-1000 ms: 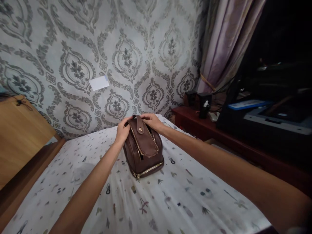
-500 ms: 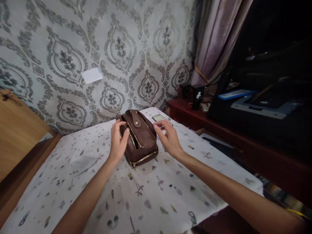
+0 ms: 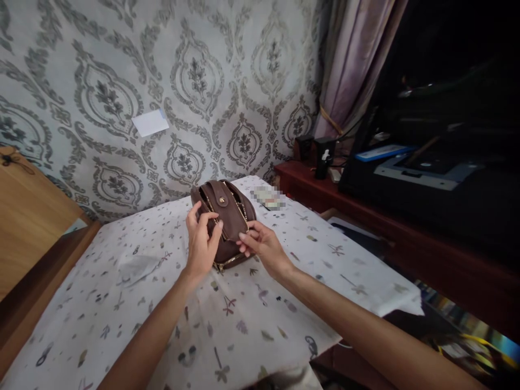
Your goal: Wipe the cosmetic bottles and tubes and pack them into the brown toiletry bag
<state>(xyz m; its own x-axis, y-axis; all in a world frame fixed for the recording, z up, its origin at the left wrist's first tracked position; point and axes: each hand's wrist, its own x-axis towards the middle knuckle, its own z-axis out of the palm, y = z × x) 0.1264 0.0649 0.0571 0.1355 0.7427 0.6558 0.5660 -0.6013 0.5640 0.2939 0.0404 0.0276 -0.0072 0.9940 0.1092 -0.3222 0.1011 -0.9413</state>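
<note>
A brown leather bag [image 3: 233,214] lies on the cloth-covered table, with a snap-button strap and gold zippers on it. Its right-hand zipper gapes open, showing a dark inside. My left hand [image 3: 201,241] is closed against the bag's left side, thumb and forefinger at the edge of the left zipper. At the lower right of the front panel, my right hand [image 3: 264,249] is pinched at the end of the right zipper; the pull itself is hidden by the fingers.
Behind the bag lies a phone [image 3: 268,199], its screen blurred out. The patterned tablecloth [image 3: 142,319] covers the table up to the wallpapered wall [image 3: 195,81]. On the right stand a dark red cabinet [image 3: 309,176] and a large black screen [image 3: 439,108]. A wooden board [image 3: 36,211] is at left.
My right hand has moved down the bag's right side toward me, and the zipper there has come open. The left hand stays on the left side, with its fingers more curled.
</note>
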